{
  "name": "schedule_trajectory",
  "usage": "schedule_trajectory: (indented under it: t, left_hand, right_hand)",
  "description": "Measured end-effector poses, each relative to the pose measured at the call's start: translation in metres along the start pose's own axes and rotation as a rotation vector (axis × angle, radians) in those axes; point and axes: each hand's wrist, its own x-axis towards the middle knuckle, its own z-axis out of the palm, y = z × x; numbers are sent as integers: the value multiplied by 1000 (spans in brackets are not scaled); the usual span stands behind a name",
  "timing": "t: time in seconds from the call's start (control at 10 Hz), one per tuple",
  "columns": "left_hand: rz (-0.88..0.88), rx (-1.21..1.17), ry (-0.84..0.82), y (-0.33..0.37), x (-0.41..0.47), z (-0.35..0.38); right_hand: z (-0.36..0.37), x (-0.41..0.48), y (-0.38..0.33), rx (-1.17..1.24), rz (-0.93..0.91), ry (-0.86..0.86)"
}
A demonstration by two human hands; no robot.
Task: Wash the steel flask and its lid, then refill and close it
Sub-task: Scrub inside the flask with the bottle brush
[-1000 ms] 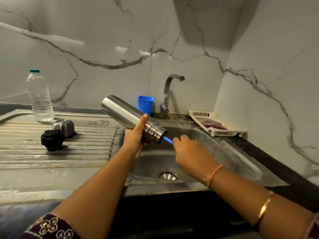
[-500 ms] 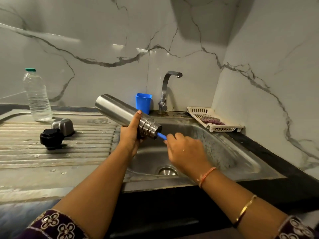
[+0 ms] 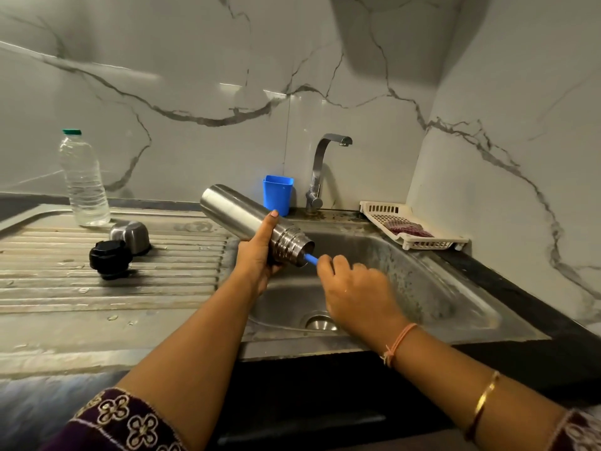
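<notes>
**While the steel flask is held over the sink, a blue handle sits in its mouth**

Seen from the head camera, the left hand grasps the flask near its threaded neck, fingers wrapped beneath and thumb laid up along the body. The flask is tilted, base up to the left and open mouth down to the right, above the basin's left edge. The right hand, fingers curled, pinches the blue handle, whose far end disappears inside the mouth; what is on that end I cannot tell. On the ribbed steel surface to the left lies a black stopper, and just behind it a steel cap. A clear plastic bottle stands upright further back. A blue cup stands beside the tap. A white slotted tray holding a dark reddish pad sits at the sink's back right corner.
</notes>
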Motion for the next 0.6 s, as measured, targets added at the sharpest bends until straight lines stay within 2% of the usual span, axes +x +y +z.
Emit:
schedule_trajectory:
  t: [0.1,0.2,0.3,0.4,0.5,0.6]
  left_hand:
    - [-1,14,2,-2,0,1]
    - [6,9,-20,2,1,0]
    - [4,-19,-48,4,-1,0]
    - [2,13,-40,0,-1,2]
    - [-20,-49,-41,0,-1,2]
    - [-10,-40,-55,1,-1,1]
  right_hand:
    - [-2,3,-2,85,-25,-20]
    - [-21,22,-3,964,330,-481]
    - [-32,31,11,1673,689,-749]
    - [-25,18,17,674,216,-437]
    - [-14,7,6,-58,9,-73]
    - [-19,17,-5,577,216,-343]
